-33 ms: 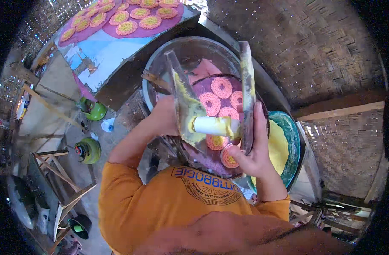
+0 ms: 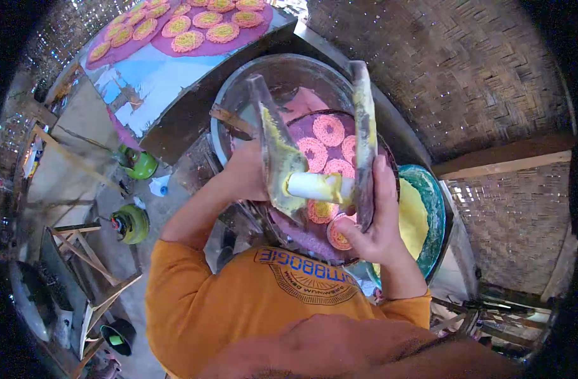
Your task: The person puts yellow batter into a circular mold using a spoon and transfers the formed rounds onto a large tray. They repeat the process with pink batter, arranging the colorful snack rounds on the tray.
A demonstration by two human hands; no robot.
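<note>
Between my two hands is a wooden hand press with a white cylinder (image 2: 309,186) lying crosswise, smeared with yellow dough. My left hand (image 2: 245,169) is closed round the left wooden board (image 2: 277,158); its fingers are partly hidden behind it. My right hand (image 2: 382,224) grips the right wooden board (image 2: 365,114), thumb on the near side and fingers along the outer face. Below the press lies a round purple sheet (image 2: 298,237) with several pink lacy dough rings (image 2: 329,131). One pink round (image 2: 337,234) near my right thumb has some yellow in its middle.
The sheet sits over a large grey basin (image 2: 222,129). At right stands a green basin (image 2: 435,211) holding yellow dough (image 2: 413,218). A table (image 2: 153,79) at far left bears finished pink-and-yellow rounds (image 2: 188,42). A woven wall (image 2: 491,82) rises on the right. Green gas cylinders (image 2: 132,226) stand on the floor.
The upper ends of the two boards have tipped slightly toward each other. My hands keep the same hold, and the rings below look unchanged.
</note>
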